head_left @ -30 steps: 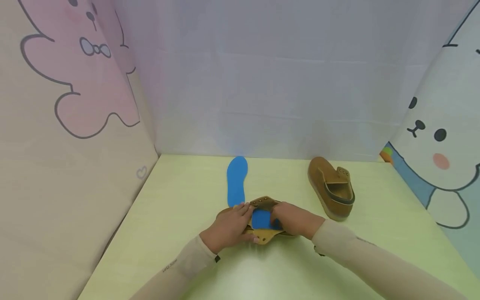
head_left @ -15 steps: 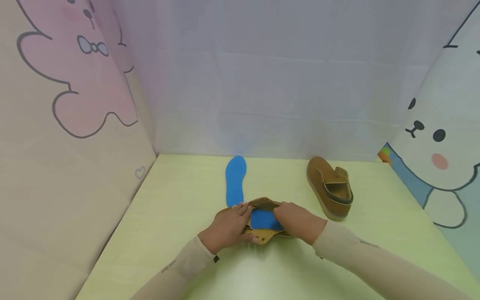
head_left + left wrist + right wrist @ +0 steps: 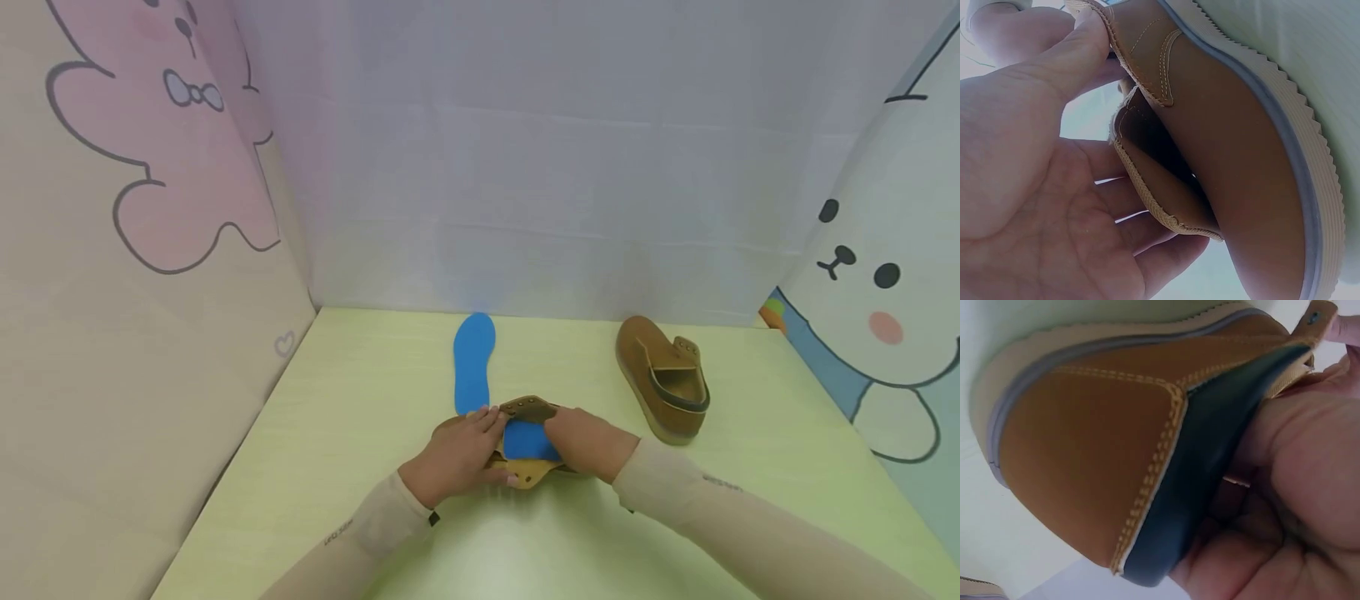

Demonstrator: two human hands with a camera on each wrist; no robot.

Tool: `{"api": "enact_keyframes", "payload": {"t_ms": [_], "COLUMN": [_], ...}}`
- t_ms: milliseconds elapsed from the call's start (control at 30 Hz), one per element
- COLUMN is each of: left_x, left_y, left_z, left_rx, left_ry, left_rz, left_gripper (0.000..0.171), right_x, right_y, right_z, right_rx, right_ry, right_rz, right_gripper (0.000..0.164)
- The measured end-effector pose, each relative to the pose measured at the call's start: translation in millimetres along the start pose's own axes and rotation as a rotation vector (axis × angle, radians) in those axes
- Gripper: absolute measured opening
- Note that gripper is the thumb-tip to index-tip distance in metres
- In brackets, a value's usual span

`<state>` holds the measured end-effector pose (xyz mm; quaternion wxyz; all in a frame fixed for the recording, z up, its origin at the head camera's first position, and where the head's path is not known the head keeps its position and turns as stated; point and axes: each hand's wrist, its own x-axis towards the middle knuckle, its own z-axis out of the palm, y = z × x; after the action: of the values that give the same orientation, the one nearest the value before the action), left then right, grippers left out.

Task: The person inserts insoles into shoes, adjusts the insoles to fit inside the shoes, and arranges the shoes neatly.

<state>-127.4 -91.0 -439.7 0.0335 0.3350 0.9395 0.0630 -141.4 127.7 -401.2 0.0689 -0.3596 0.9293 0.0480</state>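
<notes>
A brown leather shoe [image 3: 448,422] lies on its sole, toe to the left, its eyelet flaps spread. Inside its opening shows a blue insole [image 3: 527,440]. My left hand [image 3: 457,457] grips the front of the shoe, thumb on the near flap. In the left wrist view the fingers [image 3: 1166,262] lie by the shoe's tongue [image 3: 1160,181]. My right hand [image 3: 588,442] reaches into the shoe at the heel end, over the insole. Behind the dark heel collar [image 3: 1210,456] in the right wrist view, its fingertips are hidden.
A second blue insole [image 3: 472,358] lies flat on the table [image 3: 360,375] behind the shoe, its near end close to the left fingers. The matching brown shoe [image 3: 663,379] stands at the back right. Printed cloth walls [image 3: 540,167] enclose the table at back and sides.
My right hand has shifted slightly inside the heel end, and its fingers have sunk from sight. The left hand keeps its hold on the shoe.
</notes>
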Motion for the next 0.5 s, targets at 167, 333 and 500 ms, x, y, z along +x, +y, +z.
{"api": "enact_keyframes", "payload": {"t_ms": [167,333,500], "left_x": [-0.4,0.2,2.0], "left_y": [1.0,1.5,0.1], "left_z": [-0.8,0.1,1.6], "left_rx": [0.023,0.006,0.003], "left_ry": [0.003,-0.011,-0.007], "left_rz": [-0.007,-0.009,-0.008], "left_gripper": [0.086,0.086,0.087], "right_x": [0.7,-1.2,3.0], "right_y": [0.6,-2.1,-3.0], "right_z": [-1.5,-7.4,-16.1], "right_rx": [0.041,0.03,-0.017], "right_ry": [-0.05,-0.092,-0.172], "right_rz": [0.027,0.051,0.088], "right_gripper": [0.016,0.014,0.012]}}
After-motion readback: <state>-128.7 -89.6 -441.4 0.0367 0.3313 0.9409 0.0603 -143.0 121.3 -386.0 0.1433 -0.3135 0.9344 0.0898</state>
